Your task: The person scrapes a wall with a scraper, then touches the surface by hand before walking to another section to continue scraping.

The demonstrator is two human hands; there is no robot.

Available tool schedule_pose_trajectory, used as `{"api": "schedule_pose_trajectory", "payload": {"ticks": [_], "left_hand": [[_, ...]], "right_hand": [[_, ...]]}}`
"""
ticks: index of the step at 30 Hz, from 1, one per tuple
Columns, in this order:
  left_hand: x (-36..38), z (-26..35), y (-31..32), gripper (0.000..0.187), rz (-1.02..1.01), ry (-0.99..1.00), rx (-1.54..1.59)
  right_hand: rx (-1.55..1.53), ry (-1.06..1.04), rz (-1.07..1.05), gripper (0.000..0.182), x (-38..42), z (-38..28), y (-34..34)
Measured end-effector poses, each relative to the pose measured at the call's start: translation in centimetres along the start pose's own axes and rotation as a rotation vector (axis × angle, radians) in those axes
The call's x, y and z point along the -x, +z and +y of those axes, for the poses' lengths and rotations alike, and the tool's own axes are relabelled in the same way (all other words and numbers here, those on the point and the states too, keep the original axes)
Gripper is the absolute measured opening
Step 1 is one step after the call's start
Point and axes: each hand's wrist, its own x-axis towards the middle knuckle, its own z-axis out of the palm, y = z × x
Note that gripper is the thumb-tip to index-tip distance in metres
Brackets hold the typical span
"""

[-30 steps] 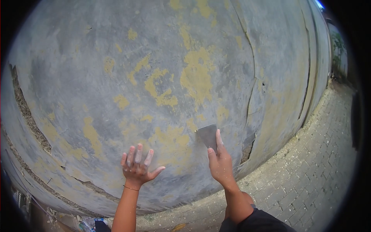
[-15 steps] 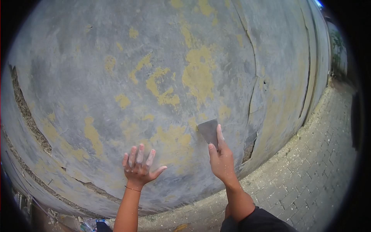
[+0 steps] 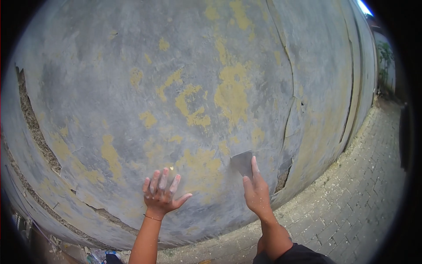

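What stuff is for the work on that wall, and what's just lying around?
For the work:
scraper, in the right hand
left hand, fingers spread at the wall
wall

Just there:
litter, bottom left
paving, on the ground
green plant, far right

Soft, even daylight falls across a gray wall (image 3: 132, 97), leaving its surface moderately bright and free of hard shadows. A small blue-white glare (image 3: 364, 8) burns out at the upper right, while the lower left corner sinks into dimness. The wide lens bows the wall and bends the paving (image 3: 351, 189) toward a black, rounded border. The middle appears fairly sharp; plants (image 3: 386, 57) near the right edge look soft, their detail smeared.
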Motion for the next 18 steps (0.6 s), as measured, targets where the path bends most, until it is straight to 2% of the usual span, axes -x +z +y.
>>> {"api": "schedule_pose_trajectory", "payload": {"ticks": [2,5,10,15,18], "left_hand": [[-0.2,0.0,0.0,0.072,0.003,-0.011,-0.010],[0.1,0.3,-0.1,0.072,-0.026,0.005,-0.001],[-0.1,-0.1,-0.2,0.072,-0.002,-0.006,-0.018],[0.1,0.2,0.0,0.070,-0.035,-0.018,-0.020],[0.0,0.1,0.0,0.069,-0.021,-0.007,-0.018]], "right_hand": [[-0.004,-0.026,0.025,0.063,-0.4,0.5,-0.2],[0.005,0.073,-0.030,0.063,-1.4,-2.3,0.1],[0.044,-0.006,0.004,0.064,-0.1,-0.2,-0.2],[0.000,0.069,-0.032,0.064,-1.2,-2.1,0.1],[0.046,0.034,-0.013,0.064,-0.3,-1.0,0.0]]}}
